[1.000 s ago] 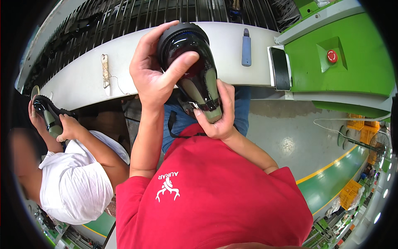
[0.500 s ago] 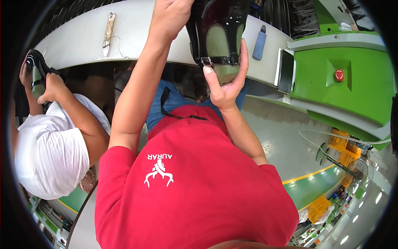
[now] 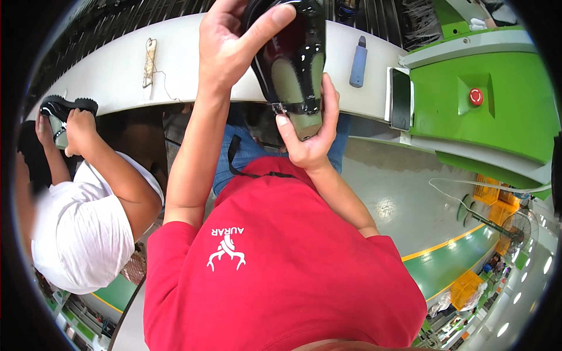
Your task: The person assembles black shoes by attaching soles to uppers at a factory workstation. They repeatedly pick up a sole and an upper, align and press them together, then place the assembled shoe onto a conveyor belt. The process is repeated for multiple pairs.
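Note:
Above the near edge of the white table I hold a glossy black shoe (image 3: 304, 44) with a buckled strap (image 3: 305, 107). A grey-green shoe last (image 3: 307, 126) fills it and shows through the side openings and at the heel end. My left hand (image 3: 225, 52) grips the toe end, its thumb lying across the upper. My right hand (image 3: 313, 140) wraps round the heel end, with the thumb close to the buckle and the fingers along the far side. The toe tip is cut off by the top of the picture.
On the white table (image 3: 199, 70) lie a blue-handled tool (image 3: 358, 63) and a wrapped tool with a thread (image 3: 149, 64). A green machine (image 3: 445, 99) with a red button stands right. At left, a co-worker in a white shirt (image 3: 88, 234) holds another black shoe (image 3: 55, 108).
The shoe has come a little left and lower in the picture, tilting slightly. My left thumb now lies over its toe end. The co-worker's shoe has turned, showing its sole edge.

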Demonstrator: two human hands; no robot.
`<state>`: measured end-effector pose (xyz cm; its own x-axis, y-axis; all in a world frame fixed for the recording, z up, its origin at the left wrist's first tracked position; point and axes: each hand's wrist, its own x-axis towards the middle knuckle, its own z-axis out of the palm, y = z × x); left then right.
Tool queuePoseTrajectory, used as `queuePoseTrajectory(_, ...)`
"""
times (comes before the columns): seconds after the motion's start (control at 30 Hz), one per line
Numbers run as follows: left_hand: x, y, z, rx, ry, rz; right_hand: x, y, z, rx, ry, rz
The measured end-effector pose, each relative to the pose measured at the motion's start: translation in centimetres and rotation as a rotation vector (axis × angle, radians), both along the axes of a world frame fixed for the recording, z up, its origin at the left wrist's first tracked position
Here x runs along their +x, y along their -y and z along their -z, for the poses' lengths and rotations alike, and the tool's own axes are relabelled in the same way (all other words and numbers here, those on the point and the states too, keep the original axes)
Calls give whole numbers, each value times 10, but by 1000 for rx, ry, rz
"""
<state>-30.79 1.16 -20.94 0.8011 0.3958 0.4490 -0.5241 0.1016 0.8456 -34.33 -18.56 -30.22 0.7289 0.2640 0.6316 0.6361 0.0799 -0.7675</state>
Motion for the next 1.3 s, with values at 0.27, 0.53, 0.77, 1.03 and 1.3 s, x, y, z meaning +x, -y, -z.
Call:
queuePoseTrajectory(0.27, -9, 12, -10, 56, 17, -47, -6, 1, 5, 24, 19, -13)
queuePoseTrajectory(0.53, -13, 15, -10, 117, -16, -109, -8, 2, 4, 20, 26, -6)
queuePoseTrajectory(0.77, -14, 16, -9, 111, -8, -95, -10, 3, 4, 12, 11, -1)
queuePoseTrajectory(1.03, -16, 18, -10, 87, -12, -95, -11, 5, 1, -6, 4, -3)
queuePoseTrajectory(1.3, -17, 17, -8, 80, -5, -102, -11, 4, 1, -20, 17, -5)
